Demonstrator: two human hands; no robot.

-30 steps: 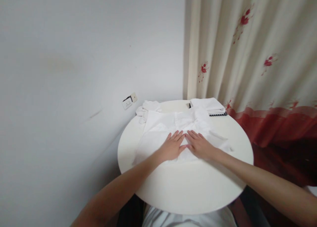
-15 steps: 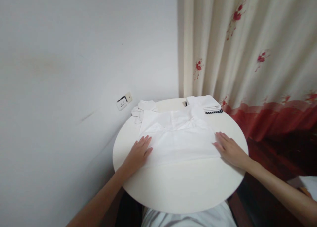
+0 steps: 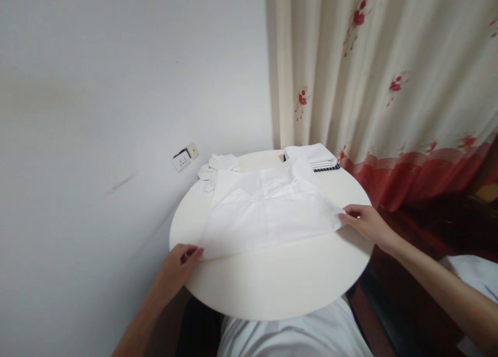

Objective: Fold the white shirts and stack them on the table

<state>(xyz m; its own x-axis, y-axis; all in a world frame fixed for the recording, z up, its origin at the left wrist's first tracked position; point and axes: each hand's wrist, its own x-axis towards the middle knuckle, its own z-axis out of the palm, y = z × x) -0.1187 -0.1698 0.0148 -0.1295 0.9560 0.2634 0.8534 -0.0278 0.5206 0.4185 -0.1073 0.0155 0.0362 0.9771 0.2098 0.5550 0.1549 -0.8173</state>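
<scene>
A thin white cloth (image 3: pixel 268 217) lies spread over the middle of the round table, with a seam down its centre and folds across its far part. My left hand (image 3: pixel 179 263) pinches its near left corner between thumb and fingers at the table's left edge. On the other side, my right hand (image 3: pixel 363 223) is closed on the near right corner, which is lifted slightly off the top. The cloth's near edge runs at a slant between the two hands.
The white round table (image 3: pixel 272 289) stands close to a wall with a socket (image 3: pixel 181 160). Crumpled white cloth (image 3: pixel 221 163) lies at its back left. A folded white stack (image 3: pixel 313 154) sits at the back right, on something dark-edged. A flowered curtain (image 3: pixel 334 61) hangs behind.
Both hands lay flat on the cloth's sides before; now each pinches a near corner. My left hand moved left and nearer. The cloth's near edge has spread wider, and the view has shifted slightly.
</scene>
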